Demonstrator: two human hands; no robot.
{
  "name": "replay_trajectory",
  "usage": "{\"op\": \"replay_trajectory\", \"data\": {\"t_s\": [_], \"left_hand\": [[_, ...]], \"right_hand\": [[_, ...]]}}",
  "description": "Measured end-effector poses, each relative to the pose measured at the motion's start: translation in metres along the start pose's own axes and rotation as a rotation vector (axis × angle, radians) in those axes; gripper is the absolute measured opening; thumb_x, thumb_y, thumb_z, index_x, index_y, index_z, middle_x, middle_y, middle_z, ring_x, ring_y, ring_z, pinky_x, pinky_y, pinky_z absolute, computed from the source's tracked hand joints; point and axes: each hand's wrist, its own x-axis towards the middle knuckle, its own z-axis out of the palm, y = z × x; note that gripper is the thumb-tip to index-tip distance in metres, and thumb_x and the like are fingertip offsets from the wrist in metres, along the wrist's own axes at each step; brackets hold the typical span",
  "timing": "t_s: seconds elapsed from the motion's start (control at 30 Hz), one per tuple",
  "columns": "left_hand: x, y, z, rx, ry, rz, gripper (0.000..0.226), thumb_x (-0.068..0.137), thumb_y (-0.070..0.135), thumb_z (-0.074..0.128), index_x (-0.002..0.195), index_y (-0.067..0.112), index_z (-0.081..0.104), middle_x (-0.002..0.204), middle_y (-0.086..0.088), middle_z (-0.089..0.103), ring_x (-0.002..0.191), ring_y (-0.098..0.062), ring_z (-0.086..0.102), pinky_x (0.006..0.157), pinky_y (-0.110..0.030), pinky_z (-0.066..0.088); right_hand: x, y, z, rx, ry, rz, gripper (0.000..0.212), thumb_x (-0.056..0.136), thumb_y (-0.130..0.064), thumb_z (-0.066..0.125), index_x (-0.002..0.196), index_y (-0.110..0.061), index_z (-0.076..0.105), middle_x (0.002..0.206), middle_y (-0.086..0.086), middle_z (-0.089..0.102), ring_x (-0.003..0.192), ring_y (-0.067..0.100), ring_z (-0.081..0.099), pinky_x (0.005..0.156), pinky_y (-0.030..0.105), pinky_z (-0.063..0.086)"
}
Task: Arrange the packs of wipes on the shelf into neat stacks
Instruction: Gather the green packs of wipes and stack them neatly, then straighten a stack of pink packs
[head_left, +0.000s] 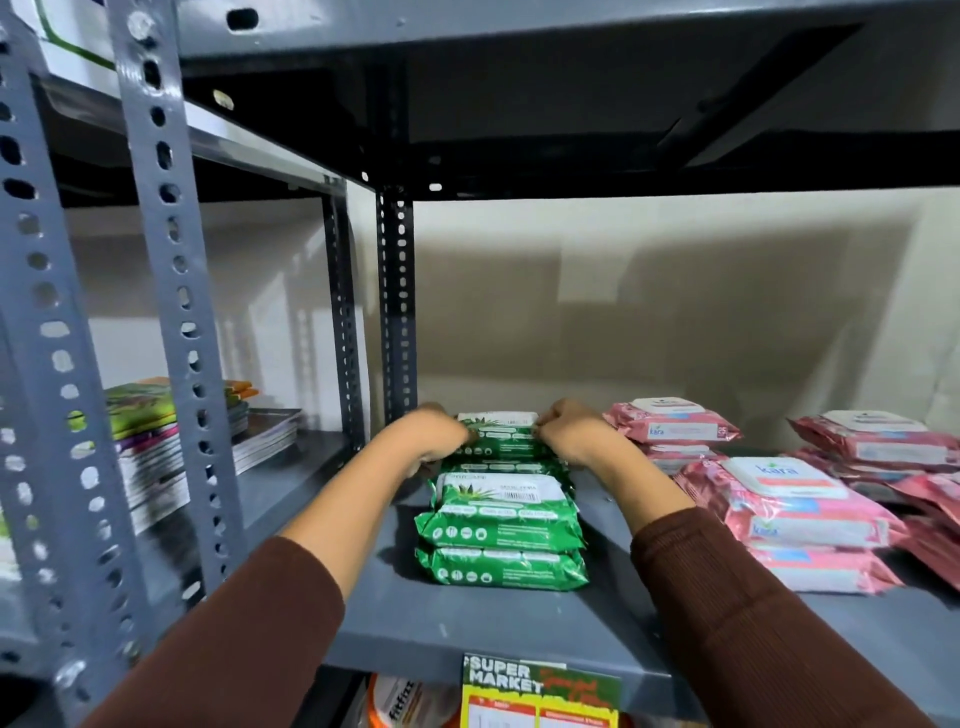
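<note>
Two stacks of green wipes packs sit on the grey shelf (498, 618). The front green stack (504, 530) holds two or three packs, neatly piled. Behind it stands the rear green stack, and its top green pack (501, 434) is gripped at both ends. My left hand (434, 434) holds the pack's left end and my right hand (569, 428) holds its right end. To the right lie pink wipes packs: a small rear pink stack (672, 431), a front pink stack (800, 519) and a looser pink pile (883, 441) at the far right.
Grey slotted uprights (397, 306) stand at the left of this bay, and the shelf above hangs low overhead. Books and magazines (156, 441) are piled in the neighbouring bay to the left. A supermarket price tag (540, 691) hangs on the shelf's front edge.
</note>
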Motion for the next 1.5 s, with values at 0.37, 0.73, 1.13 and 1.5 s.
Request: {"op": "replay_trajectory", "data": {"t_s": [0.37, 0.73, 1.13, 1.5], "left_hand": [[-0.11, -0.05, 0.036, -0.877, 0.0, 0.14, 0.073, 0.093, 0.044, 0.062, 0.156, 0.028, 0.03, 0.16, 0.01, 0.032, 0.145, -0.015, 0.031, 0.115, -0.037, 0.024], [-0.132, -0.025, 0.037, -0.582, 0.379, 0.26, 0.084, 0.096, 0.036, 0.059, 0.16, 0.026, 0.005, 0.165, 0.018, 0.0, 0.15, -0.002, 0.007, 0.119, -0.026, 0.009], [-0.121, 0.103, 0.147, -1.085, -0.372, 0.201, 0.026, 0.092, 0.018, 0.059, 0.115, 0.02, 0.069, 0.108, -0.002, 0.077, 0.093, -0.012, 0.074, 0.075, -0.024, 0.057], [-0.135, 0.086, 0.133, -1.099, -0.444, 0.16, 0.028, 0.099, 0.008, 0.054, 0.123, 0.011, 0.066, 0.107, -0.011, 0.078, 0.098, -0.028, 0.075, 0.088, -0.046, 0.059]], "right_hand": [[-0.121, 0.025, 0.02, 1.033, -0.165, 0.004, 0.036, 0.097, -0.042, 0.047, 0.099, -0.017, 0.072, 0.082, -0.004, 0.081, 0.076, 0.008, 0.076, 0.079, 0.033, 0.056], [-0.154, 0.033, 0.006, 0.81, 0.151, -0.148, 0.049, 0.095, -0.032, 0.059, 0.141, -0.038, 0.045, 0.133, -0.023, 0.048, 0.12, -0.004, 0.047, 0.102, 0.02, 0.035], [-0.143, 0.146, -0.125, 0.224, 0.48, 0.032, 0.03, 0.097, -0.036, 0.053, 0.113, -0.02, 0.072, 0.11, -0.005, 0.068, 0.104, 0.013, 0.058, 0.081, 0.02, 0.04], [-0.167, 0.139, -0.1, 0.212, 0.398, 0.035, 0.042, 0.089, -0.058, 0.052, 0.124, -0.036, 0.063, 0.116, -0.018, 0.066, 0.109, 0.008, 0.06, 0.087, 0.03, 0.043]]}}
